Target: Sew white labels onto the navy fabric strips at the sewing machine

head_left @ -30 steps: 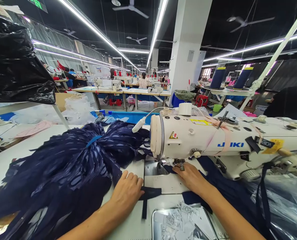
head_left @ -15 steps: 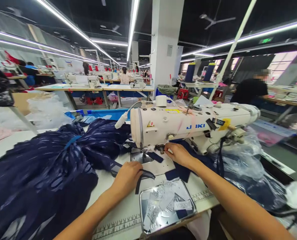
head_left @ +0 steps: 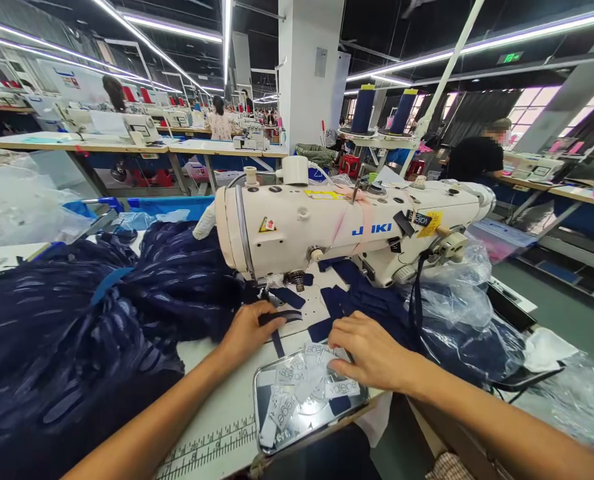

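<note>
My left hand [head_left: 251, 328] is closed on a narrow navy fabric strap [head_left: 287, 316] beside the sewing head, and the strap's ends stick out past my fingers. Over the right side of a shiny metal tray [head_left: 261, 417] hovers my right hand [head_left: 369, 348], palm down, thumb apart from the bent fingers. White printed labels [head_left: 304, 380] lie loose in the tray, some just under my fingertips. The white sewing machine [head_left: 287, 223] stands behind both hands. Short navy fabric pieces [head_left: 289, 297] rest on its bed. My left hand partly hides the needle area.
A large tied bundle of navy straps [head_left: 101, 320] covers the table's left side. Clear plastic bags [head_left: 461, 300] and dark fabric are heaped at right. Two thread cones [head_left: 363, 110] stand behind the machine. A person in black [head_left: 474, 157] sits at another machine, far right.
My right hand has moved back from beneath the machine head to the label tray. My left hand stays by the needle area with the strap. The whole view has shifted to the right.
</note>
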Demonstrator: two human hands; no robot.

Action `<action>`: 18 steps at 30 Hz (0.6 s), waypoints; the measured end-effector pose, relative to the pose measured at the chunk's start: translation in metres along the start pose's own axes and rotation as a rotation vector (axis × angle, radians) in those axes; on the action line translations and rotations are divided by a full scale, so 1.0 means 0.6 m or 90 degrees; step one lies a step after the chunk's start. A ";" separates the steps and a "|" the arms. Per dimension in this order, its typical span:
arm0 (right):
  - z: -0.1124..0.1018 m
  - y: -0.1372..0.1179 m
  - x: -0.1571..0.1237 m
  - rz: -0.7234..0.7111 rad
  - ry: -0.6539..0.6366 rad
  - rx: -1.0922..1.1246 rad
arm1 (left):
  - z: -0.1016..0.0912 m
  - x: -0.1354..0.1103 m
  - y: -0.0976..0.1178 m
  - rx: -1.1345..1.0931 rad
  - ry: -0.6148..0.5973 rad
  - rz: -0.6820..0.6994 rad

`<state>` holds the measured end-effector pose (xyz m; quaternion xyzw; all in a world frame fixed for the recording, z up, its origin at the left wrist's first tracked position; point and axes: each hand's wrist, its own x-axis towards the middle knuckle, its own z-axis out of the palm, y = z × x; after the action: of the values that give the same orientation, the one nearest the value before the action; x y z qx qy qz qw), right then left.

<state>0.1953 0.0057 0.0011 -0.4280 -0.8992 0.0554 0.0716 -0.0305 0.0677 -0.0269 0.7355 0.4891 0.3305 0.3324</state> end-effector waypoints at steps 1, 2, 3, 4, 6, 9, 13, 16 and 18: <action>0.004 -0.007 0.001 0.008 -0.006 -0.030 | -0.007 -0.003 -0.006 -0.007 0.021 -0.022; 0.008 -0.013 0.003 0.014 -0.010 -0.055 | -0.015 -0.005 -0.011 -0.024 0.035 -0.046; 0.013 -0.016 0.005 0.018 -0.013 -0.073 | -0.022 -0.009 -0.015 -0.047 0.044 -0.065; 0.016 -0.018 0.007 0.018 -0.014 -0.084 | -0.030 -0.012 -0.017 -0.065 0.049 -0.074; 0.021 -0.018 0.010 0.011 -0.018 -0.083 | -0.040 -0.022 -0.015 -0.093 0.043 -0.077; 0.017 -0.012 0.011 0.010 0.010 -0.044 | -0.043 -0.037 -0.006 -0.170 0.026 -0.127; 0.001 -0.013 0.012 0.071 0.160 0.137 | -0.034 -0.052 0.008 -0.310 0.018 -0.233; -0.006 -0.033 0.028 0.115 0.169 0.448 | -0.028 -0.059 0.026 -0.374 0.042 -0.245; -0.004 -0.053 0.047 0.116 0.141 0.626 | -0.028 -0.065 0.042 -0.397 0.051 -0.236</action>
<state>0.1540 0.0076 0.0110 -0.4239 -0.7128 0.4321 0.3543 -0.0432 0.0266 -0.0036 0.4841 0.5027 0.4263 0.5755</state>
